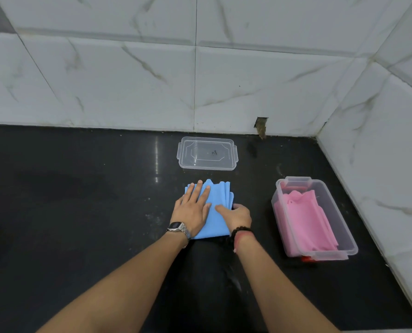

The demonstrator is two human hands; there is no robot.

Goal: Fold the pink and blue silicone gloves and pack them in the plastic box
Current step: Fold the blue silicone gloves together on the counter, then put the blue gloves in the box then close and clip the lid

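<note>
While marble-tiled walls (128, 68) corner the black counter (80, 212), left hand (191, 212) flattens blue gloves (220, 195), right hand (238, 216) pinching.

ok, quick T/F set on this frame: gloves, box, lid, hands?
1. The pink gloves lie inside the plastic box. True.
2. The lid is snapped onto the box. False: it lies apart on the dark counter, nearer the wall.
3. The left hand lies flat on the blue gloves. True.
4. The blue gloves are already in the box. False: they are on the counter, left of it.
5. The right hand is at the blue gloves' right edge. True.
</note>
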